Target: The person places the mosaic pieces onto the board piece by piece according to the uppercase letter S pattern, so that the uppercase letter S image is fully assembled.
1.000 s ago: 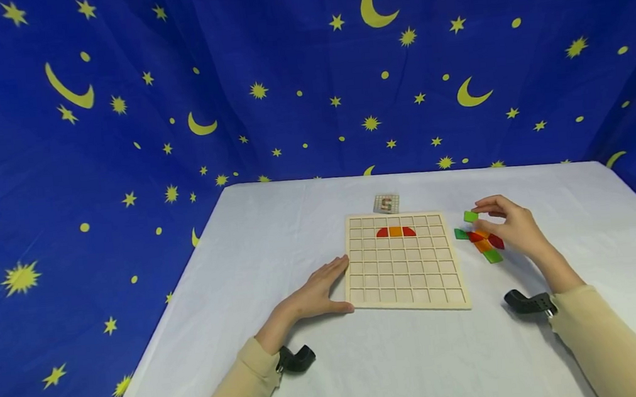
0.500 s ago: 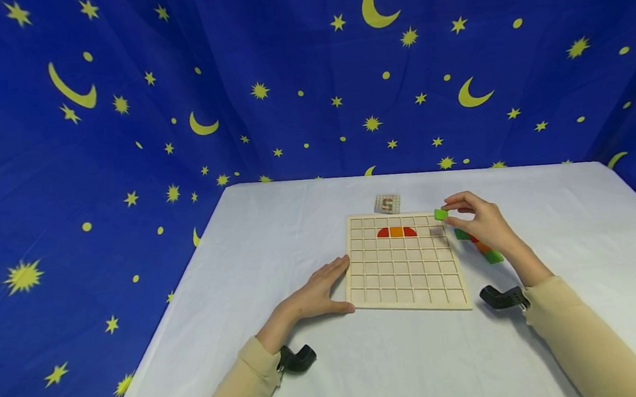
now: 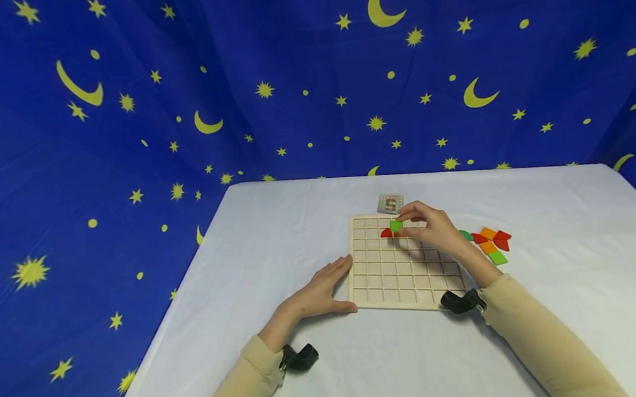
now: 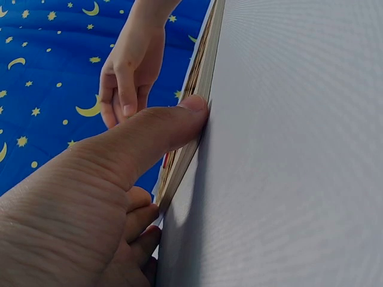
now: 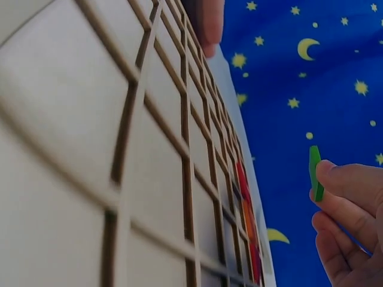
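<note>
Right hand (image 3: 436, 231): reaching in from the right, above the far part of the grid board (image 3: 381, 275), thumb and fingertips pinching the green tile (image 3: 396, 225).
Left hand (image 3: 317, 294): spread wide, thumb and fingers touching the grid board's left edge.
Green tile: bright, thin, four-sided, raised off the grid board near its far edge.
Worktop (image 3: 292, 226): white-covered.

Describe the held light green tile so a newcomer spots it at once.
On the white table lies a gridded wooden board. Over its far side, the right hand pinches the light green tile. A similar tile lies right of the board; only this is held.
</note>
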Demonstrator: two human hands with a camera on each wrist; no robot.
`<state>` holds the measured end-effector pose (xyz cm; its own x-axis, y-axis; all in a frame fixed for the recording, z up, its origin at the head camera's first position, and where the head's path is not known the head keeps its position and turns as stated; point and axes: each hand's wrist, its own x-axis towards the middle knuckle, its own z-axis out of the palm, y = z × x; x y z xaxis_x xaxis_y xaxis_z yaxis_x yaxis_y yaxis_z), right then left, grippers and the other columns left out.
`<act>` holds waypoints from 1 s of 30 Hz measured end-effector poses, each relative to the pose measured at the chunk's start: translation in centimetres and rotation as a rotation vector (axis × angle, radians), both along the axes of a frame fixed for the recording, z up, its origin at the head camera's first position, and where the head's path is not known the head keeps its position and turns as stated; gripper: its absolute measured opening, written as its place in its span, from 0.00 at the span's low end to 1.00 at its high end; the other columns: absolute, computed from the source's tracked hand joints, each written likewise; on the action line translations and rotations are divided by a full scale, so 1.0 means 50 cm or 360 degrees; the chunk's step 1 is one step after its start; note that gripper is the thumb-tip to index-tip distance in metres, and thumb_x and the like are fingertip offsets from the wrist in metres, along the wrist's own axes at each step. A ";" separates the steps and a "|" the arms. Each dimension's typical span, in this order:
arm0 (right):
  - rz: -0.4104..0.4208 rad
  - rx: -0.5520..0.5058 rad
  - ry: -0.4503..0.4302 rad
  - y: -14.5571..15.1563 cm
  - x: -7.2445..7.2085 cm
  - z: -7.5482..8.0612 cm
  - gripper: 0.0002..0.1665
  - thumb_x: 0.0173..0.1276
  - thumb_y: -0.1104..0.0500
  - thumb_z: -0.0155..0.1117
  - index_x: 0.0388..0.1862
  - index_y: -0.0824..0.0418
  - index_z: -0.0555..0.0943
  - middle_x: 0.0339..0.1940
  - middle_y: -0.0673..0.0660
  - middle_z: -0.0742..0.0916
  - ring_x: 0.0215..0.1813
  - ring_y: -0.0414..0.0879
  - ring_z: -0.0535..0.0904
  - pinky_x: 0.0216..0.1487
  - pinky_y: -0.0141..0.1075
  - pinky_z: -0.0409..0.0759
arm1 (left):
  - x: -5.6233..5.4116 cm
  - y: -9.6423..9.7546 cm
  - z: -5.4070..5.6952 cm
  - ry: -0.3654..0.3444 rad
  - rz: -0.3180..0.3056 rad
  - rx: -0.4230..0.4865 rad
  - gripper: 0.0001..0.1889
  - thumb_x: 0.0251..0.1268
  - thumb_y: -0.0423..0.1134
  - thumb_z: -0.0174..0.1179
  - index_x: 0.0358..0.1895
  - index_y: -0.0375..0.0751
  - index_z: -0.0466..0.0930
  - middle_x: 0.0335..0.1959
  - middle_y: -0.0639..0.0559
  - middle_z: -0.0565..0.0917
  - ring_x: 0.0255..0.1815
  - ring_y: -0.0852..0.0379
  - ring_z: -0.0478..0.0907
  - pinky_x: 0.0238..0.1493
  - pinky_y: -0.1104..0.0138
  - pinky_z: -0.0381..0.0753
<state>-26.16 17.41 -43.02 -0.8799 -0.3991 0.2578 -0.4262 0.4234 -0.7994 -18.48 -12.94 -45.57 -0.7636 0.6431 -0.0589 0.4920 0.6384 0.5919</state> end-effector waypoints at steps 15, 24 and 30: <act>0.0096 0.0046 0.0055 -0.029 -0.003 -0.040 0.23 0.60 0.65 0.68 0.53 0.69 0.74 0.44 0.59 0.86 0.45 0.54 0.81 0.47 0.47 0.79 | -0.002 0.002 -0.002 0.0018 -0.0016 0.0004 0.53 0.53 0.53 0.68 0.75 0.37 0.45 0.75 0.46 0.48 0.75 0.51 0.43 0.71 0.54 0.45; 0.0079 0.0132 0.0092 -0.039 -0.001 -0.061 0.20 0.59 0.65 0.70 0.50 0.63 0.77 0.42 0.55 0.86 0.47 0.52 0.81 0.50 0.44 0.79 | -0.002 0.002 0.000 0.0029 -0.0022 0.0003 0.52 0.53 0.53 0.69 0.74 0.36 0.46 0.75 0.46 0.49 0.75 0.51 0.43 0.71 0.55 0.45; 0.0082 0.0136 0.0105 -0.043 0.001 -0.065 0.20 0.58 0.64 0.71 0.49 0.62 0.77 0.43 0.55 0.86 0.47 0.51 0.81 0.50 0.44 0.79 | -0.002 0.001 0.000 0.0025 -0.0015 0.0009 0.52 0.53 0.53 0.68 0.75 0.36 0.46 0.75 0.46 0.49 0.75 0.51 0.43 0.71 0.54 0.45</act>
<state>-26.11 15.26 -46.27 -0.8400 -0.4662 0.2778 -0.4998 0.4651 -0.7307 -18.57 -12.91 -45.60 -0.7582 0.6505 -0.0435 0.5072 0.6304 0.5877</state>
